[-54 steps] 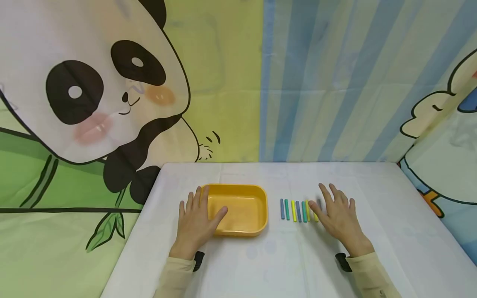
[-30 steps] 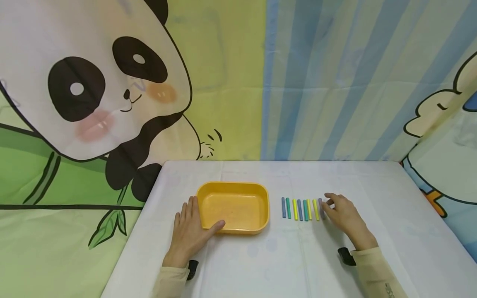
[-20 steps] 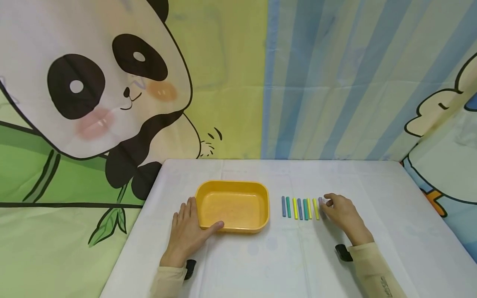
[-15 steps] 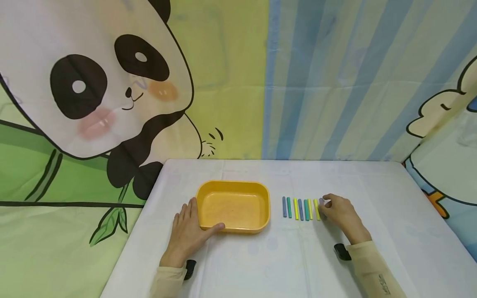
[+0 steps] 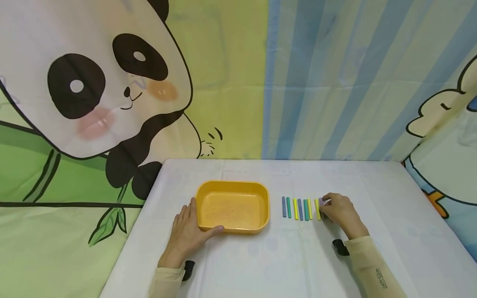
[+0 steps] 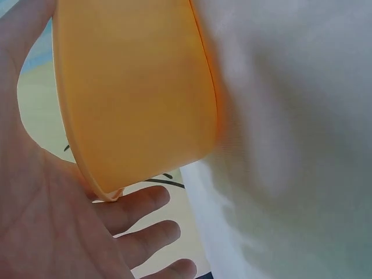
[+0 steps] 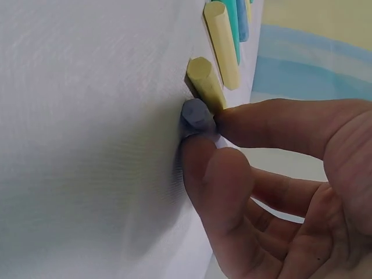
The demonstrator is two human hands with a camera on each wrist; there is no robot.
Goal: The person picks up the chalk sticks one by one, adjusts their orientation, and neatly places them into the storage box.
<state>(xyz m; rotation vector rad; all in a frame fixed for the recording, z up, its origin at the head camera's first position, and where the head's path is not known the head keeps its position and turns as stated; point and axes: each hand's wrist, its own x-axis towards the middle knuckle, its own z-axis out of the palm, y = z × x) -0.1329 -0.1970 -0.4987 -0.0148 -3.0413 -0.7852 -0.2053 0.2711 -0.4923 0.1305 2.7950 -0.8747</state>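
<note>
My right hand (image 5: 342, 213) is at the right end of a row of chalk sticks. Its thumb and fingers pinch a purplish-grey chalk stick (image 7: 196, 114), most of which is hidden by the fingers. Right beside that stick lies a yellow chalk stick (image 7: 204, 81). In the head view my left hand (image 5: 185, 238) is at the near left corner of a yellow plastic tray (image 5: 232, 209), fingers straight along its left side and thumb at the front rim. From the left wrist view, the tray wall (image 6: 136, 93) stands between the spread thumb and fingers.
Several more chalk sticks lie side by side between tray and right hand, among them a blue one (image 5: 284, 207), a green one (image 5: 288, 207) and a yellow one (image 5: 295, 209). A white cloth (image 5: 261, 265) covers the table; a printed panda curtain (image 5: 223, 82) hangs behind.
The right hand has come down from above the row and pinched the purplish-grey chalk stick at its right end. The left hand has moved from over the tray to its left corner.
</note>
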